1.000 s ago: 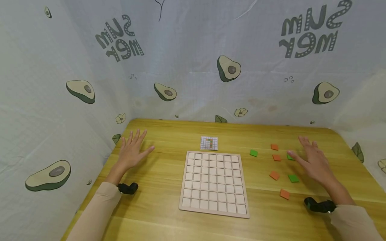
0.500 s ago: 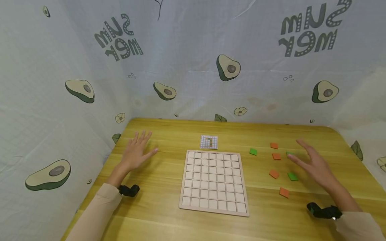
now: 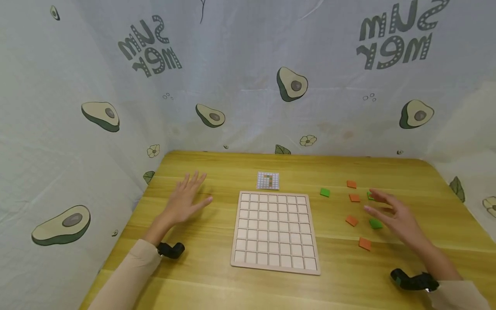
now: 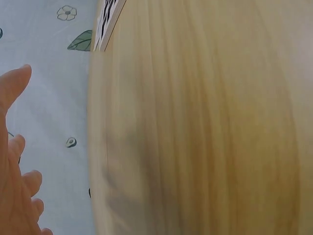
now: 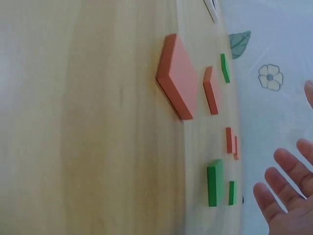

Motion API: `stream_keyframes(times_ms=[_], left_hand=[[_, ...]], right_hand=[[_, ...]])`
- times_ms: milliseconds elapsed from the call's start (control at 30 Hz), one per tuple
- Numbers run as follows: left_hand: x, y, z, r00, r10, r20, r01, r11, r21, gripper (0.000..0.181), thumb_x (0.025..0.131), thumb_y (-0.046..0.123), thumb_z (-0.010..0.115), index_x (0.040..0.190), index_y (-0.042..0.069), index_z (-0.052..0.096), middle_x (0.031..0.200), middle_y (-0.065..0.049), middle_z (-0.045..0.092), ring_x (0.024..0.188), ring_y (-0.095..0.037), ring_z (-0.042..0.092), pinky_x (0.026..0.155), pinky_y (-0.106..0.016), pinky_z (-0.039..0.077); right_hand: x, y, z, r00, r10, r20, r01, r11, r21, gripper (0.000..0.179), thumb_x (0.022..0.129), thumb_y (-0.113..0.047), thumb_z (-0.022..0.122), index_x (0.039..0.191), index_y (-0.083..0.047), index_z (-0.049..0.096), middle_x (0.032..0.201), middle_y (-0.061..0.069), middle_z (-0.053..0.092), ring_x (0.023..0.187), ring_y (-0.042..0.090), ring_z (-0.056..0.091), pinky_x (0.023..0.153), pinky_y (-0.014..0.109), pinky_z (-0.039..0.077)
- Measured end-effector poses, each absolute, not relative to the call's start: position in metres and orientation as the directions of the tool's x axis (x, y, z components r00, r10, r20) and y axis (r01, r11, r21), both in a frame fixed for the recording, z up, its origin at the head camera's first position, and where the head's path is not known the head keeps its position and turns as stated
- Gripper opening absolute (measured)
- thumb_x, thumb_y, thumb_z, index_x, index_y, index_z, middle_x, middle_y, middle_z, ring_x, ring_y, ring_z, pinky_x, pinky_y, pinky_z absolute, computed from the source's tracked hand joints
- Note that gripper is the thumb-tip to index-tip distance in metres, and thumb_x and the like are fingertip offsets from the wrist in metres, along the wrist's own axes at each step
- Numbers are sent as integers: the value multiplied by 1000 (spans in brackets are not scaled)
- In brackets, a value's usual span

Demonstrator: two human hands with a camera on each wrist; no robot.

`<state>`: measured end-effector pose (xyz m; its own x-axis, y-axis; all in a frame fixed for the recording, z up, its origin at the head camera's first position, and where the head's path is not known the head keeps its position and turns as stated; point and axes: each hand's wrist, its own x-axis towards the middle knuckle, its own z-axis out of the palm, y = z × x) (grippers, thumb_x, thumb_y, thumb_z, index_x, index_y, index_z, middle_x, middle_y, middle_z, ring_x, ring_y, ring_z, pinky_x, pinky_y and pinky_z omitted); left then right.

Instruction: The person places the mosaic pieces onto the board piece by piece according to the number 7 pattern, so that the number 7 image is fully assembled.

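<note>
My left hand hovers over the table left of a wooden grid board, fingers spread and holding nothing. To the right of the board, my right hand is above the table beside loose square tiles, its fingers slightly bent with no tile between them. Nearest to it are a green tile and another green tile, the latter partly hidden by the fingers. Several orange tiles lie just left of that hand. In the right wrist view, an orange tile lies flat, apart from the fingers.
A small card with a printed colored grid lies behind the board. A third green tile lies between the board and the orange tiles. Printed cloth hangs behind the wooden table and along its sides.
My left hand has shifted right, toward the board. My right hand has drawn its fingers closer together and moved slightly lower. The tiles, board and card keep their places.
</note>
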<state>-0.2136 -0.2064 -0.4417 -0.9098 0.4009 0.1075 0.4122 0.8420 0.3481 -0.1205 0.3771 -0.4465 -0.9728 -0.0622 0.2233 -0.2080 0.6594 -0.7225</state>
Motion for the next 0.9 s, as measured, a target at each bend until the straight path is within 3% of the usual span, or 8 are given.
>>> stream_keyframes(times_ms=[100,400,600,700,900], left_hand=[[-210,-200,-444,-901,419,116,431,830,354,83,98,59,50,162,16,17,165,-14,10,149,-43,4,116,-65,6],[-200,-183,-451,-876,472,102,473,795,379,81,98,60,49,161,18,19,164,-16,15,150,-42,8,116,-64,8],[-195,-175,-456,-855,511,88,503,778,377,82,98,61,48,161,17,19,165,-15,14,150,-41,7,116,-62,8],[-193,-172,-458,-842,533,86,522,762,385,81,98,60,49,161,18,20,165,-14,15,150,-42,8,117,-62,8],[-190,-167,-463,-808,584,74,561,727,397,81,98,59,50,161,17,20,165,-15,15,149,-42,9,117,-62,7]], right_hand=[[-117,374,-449,-976,-66,209,-200,657,-726,57,98,-13,65,148,2,43,130,-22,46,111,-13,41,81,3,37],[-111,368,-458,-979,-57,195,-183,661,-727,43,95,-15,70,132,3,59,121,-26,52,106,-11,47,79,6,42],[-110,366,-459,-990,-50,132,-126,731,-671,40,93,-22,74,128,-5,66,121,-7,59,96,-13,49,74,14,45],[-110,364,-460,-988,-63,144,-144,730,-668,38,91,-22,76,125,-5,68,120,-5,60,99,-16,46,75,11,44],[-111,362,-465,-984,-83,161,-170,728,-664,36,89,-21,78,120,-4,71,121,13,62,104,-21,38,79,5,37]])
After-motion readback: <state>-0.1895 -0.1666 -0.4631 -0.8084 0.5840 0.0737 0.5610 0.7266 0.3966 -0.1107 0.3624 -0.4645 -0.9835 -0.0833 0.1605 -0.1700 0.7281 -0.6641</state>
